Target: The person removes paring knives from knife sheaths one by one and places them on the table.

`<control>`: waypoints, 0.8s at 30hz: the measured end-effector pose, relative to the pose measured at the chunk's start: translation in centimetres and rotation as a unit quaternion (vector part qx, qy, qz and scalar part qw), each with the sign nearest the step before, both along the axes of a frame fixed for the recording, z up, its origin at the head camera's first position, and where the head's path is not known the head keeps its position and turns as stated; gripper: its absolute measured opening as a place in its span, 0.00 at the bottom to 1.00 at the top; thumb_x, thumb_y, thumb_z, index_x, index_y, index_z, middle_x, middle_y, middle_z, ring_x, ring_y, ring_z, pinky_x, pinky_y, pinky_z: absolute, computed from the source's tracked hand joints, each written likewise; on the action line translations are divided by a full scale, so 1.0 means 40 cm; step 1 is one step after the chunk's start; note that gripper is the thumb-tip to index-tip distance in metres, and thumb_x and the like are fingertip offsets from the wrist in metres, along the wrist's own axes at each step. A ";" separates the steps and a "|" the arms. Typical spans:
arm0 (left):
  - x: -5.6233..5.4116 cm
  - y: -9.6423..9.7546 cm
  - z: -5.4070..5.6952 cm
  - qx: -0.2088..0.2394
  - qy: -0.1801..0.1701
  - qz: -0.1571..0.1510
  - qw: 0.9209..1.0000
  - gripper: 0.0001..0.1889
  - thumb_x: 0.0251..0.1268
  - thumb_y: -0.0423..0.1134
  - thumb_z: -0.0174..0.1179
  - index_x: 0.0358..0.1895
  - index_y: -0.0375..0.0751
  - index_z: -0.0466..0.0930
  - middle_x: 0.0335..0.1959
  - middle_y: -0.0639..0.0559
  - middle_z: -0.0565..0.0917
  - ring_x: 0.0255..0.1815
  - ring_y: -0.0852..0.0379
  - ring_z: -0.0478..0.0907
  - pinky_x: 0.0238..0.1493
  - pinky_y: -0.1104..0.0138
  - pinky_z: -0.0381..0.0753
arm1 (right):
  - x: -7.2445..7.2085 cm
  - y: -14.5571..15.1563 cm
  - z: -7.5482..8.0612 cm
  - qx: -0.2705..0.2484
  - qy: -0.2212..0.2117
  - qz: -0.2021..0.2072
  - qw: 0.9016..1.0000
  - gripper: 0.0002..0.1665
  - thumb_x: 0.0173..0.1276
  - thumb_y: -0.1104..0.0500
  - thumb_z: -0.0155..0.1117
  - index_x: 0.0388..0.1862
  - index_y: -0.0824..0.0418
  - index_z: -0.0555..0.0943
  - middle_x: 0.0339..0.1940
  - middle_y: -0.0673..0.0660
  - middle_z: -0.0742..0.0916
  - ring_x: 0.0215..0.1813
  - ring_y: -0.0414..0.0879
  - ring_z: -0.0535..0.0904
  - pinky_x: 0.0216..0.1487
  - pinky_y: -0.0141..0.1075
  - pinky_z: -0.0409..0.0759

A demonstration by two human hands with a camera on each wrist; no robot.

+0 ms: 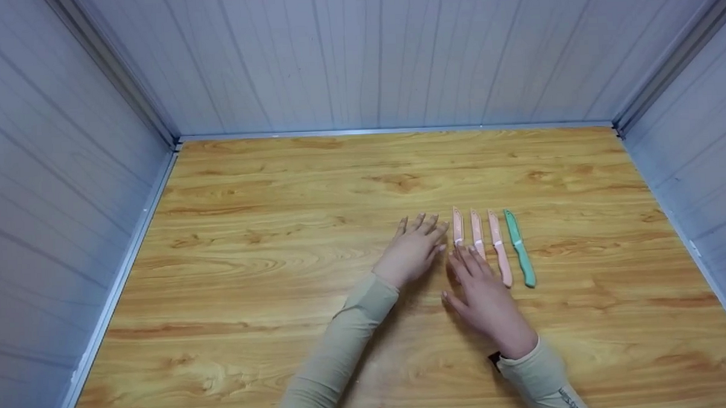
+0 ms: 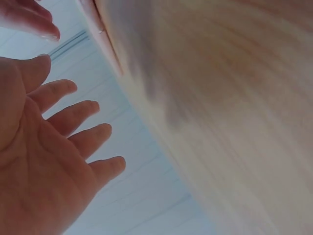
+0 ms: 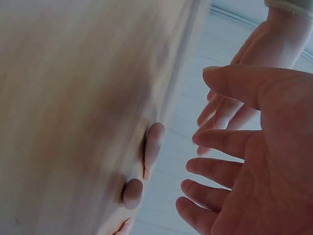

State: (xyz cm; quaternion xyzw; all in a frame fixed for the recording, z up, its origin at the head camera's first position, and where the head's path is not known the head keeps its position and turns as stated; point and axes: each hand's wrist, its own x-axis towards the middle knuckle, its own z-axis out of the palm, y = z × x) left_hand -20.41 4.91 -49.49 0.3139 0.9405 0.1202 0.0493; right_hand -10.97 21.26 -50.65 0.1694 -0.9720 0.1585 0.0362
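Head view: three slim, pink, plastic-looking knives (image 1: 502,259) and one matching green knife (image 1: 519,247) lie in a row on the yellow-brown wood-grain tabletop (image 1: 252,310), tips near 12 o'clock. Left hand (image 1: 413,247) is at the row's 9 o'clock, fingers loosely spread, nothing in it. Right hand (image 1: 485,293) is at 6 o'clock, also loose and holding nothing, covering the lower ends of the two leftmost pink ones.

Left wrist cam: palm and relaxed fingers, nothing held; just a pink sliver up at 11 o'clock.

Right wrist cam: same deal, with rounded handle ends (image 3: 155,142) around 6 o'clock, apart from the fingers.

My read: squaring up the row, no grip on. Next move probably calls for a light fingertip pinch or nudge.
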 end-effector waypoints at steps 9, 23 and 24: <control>-0.032 0.023 -0.022 -0.009 -0.003 -0.009 1.000 0.26 0.76 0.51 0.41 0.74 0.53 0.58 0.74 0.51 0.57 0.74 0.47 0.50 0.71 0.48 0.44 | -0.003 -0.011 -0.006 0.007 -0.005 0.013 1.000 0.40 0.63 0.49 0.66 0.69 0.68 0.67 0.71 0.68 0.65 0.71 0.63 0.58 0.69 0.54 0.57; -0.068 0.069 -0.009 -0.043 -0.012 -0.025 0.999 0.24 0.78 0.50 0.39 0.74 0.55 0.58 0.74 0.54 0.56 0.75 0.47 0.49 0.71 0.46 0.42 | -0.025 0.025 0.004 0.002 -0.018 0.011 1.000 0.41 0.62 0.53 0.67 0.69 0.70 0.65 0.71 0.69 0.65 0.71 0.64 0.58 0.68 0.57 0.57; -0.069 0.073 -0.009 -0.047 -0.015 -0.025 0.998 0.24 0.78 0.49 0.39 0.74 0.55 0.58 0.74 0.54 0.55 0.75 0.47 0.48 0.71 0.47 0.42 | -0.027 0.027 0.003 0.001 -0.020 0.011 1.000 0.41 0.62 0.53 0.67 0.69 0.70 0.65 0.71 0.69 0.65 0.71 0.65 0.58 0.68 0.57 0.57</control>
